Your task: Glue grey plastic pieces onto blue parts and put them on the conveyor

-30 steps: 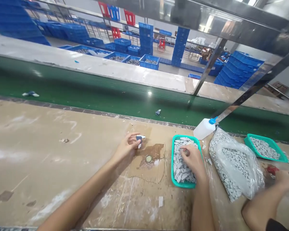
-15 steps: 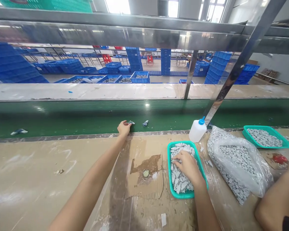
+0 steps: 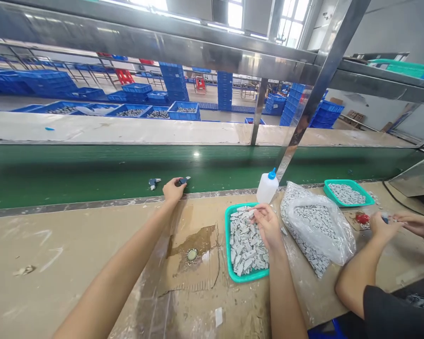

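The left hand (image 3: 173,190) pinches a blue-and-white piece (image 3: 183,181), long axis rightward, over the green belt (image 3: 92,179); the right hand (image 3: 269,228), nearer the turquoise basket (image 3: 228,242), pinches a grey chip (image 3: 251,213).

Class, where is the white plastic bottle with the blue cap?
Head view, right of centre: the bottle stands near the brown table's far edge, behind the nearer green plastic basket and left of the clear plastic bag.

on the table (image 3: 92,235), the cardboard (image 3: 180,273) lies left of the near basket (image 3: 228,245), which has many pieces (image 3: 247,242) in it. behind this basket stands the bottle (image 3: 267,189). the bag (image 3: 313,240) is at right, and behind it, more to right, the far basket (image 3: 351,204). the belt (image 3: 74,188) is behind the table.
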Demonstrator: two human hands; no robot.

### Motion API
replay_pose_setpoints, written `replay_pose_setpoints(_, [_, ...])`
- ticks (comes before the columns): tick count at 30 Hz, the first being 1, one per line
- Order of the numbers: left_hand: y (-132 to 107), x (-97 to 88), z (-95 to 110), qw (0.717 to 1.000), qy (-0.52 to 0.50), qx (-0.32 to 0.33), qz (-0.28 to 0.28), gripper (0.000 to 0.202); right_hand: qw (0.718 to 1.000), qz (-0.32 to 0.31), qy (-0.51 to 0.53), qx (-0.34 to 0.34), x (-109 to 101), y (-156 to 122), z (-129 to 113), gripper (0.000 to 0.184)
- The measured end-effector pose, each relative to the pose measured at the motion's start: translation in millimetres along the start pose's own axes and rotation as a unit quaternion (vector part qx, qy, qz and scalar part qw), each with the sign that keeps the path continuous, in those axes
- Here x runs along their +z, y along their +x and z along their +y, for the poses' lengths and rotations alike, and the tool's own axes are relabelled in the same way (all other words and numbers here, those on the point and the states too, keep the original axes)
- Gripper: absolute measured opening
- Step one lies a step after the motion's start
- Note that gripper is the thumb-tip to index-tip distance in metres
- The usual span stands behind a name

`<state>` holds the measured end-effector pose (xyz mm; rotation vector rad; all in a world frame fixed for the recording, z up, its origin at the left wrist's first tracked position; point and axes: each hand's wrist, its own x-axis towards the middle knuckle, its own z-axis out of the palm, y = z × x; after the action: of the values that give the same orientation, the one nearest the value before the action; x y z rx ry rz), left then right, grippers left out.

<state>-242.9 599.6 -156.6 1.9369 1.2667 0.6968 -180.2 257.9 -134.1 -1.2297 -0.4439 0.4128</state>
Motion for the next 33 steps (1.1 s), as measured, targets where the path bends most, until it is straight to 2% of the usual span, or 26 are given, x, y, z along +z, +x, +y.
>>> replay_pose_setpoints(2, [-3, -13.1, 5, 0.994, -0.104, -0.031, -0.024, 0.024, 1.000, 0.014, 0.019, -0.002, -1, 0, -2, 0.034])
replay_pose_setpoints(6, [-23, -44.5, 5, 0.950, -0.285, -0.087, -0.095, 0.020, 0.999, 0.021, 0.033, 0.008, 2, -3, -5, 0.036])
replay_pose_setpoints(7, [-32, -52.8, 2, 0.929, -0.334, -0.112, -0.114, 0.021, 0.999, 0.017, 0.032, 0.012, 3, -4, -7, 0.038])
replay_pose_setpoints(9, [-54, -69.0, -10, 0.862, -0.452, -0.183, -0.138, 0.021, 0.999, 0.008, 0.034, 0.026, 10, -9, -9, 0.040])
replay_pose_setpoints(11, [-79, -83.4, -26, 0.787, -0.549, -0.246, -0.138, 0.019, 0.998, -0.003, 0.039, 0.052, 19, -17, -11, 0.037])
replay_pose_setpoints(12, [-92, -89.5, -34, 0.767, -0.572, -0.258, -0.131, 0.018, 0.997, -0.011, 0.041, 0.068, 25, -22, -12, 0.035])
replay_pose_setpoints(14, [-115, -99.0, -48, 0.778, -0.566, -0.240, -0.126, 0.021, 0.994, -0.031, 0.036, 0.096, 39, -33, -12, 0.033])
replay_pose_setpoints(17, [-139, -105.3, -66, 0.817, -0.531, -0.179, -0.133, 0.055, 0.990, -0.073, 0.005, 0.117, 61, -52, -7, 0.031])
replay_pose_setpoints(19, [-148, -104.6, -73, 0.833, -0.517, -0.158, -0.121, 0.072, 0.986, -0.105, -0.037, 0.122, 74, -64, 1, 0.030])
replay_pose_setpoints(21, [-152, -102.0, -79, 0.835, -0.517, -0.156, -0.103, 0.070, 0.980, -0.131, -0.108, 0.104, 85, -74, 13, 0.027])
replay_pose_setpoints(24, [-155, -100.1, -83, 0.819, -0.543, -0.149, -0.114, 0.060, 0.954, -0.153, -0.258, 0.029, 95, -85, 33, 0.026])
replay_pose_setpoints(27, [-158, -101.5, -84, 0.779, -0.585, -0.151, -0.168, 0.058, 0.906, -0.147, -0.392, -0.065, 98, -91, 49, 0.029])
replay_pose_setpoints(30, [-162, -101.7, -84, 0.747, -0.610, -0.151, -0.217, 0.057, 0.870, -0.135, -0.451, -0.149, 98, -92, 59, 0.030])
replay_pose_setpoints(33, [-167, -99.5, -85, 0.731, -0.623, -0.140, -0.243, 0.058, 0.841, -0.139, -0.483, -0.201, 98, -92, 64, 0.030])
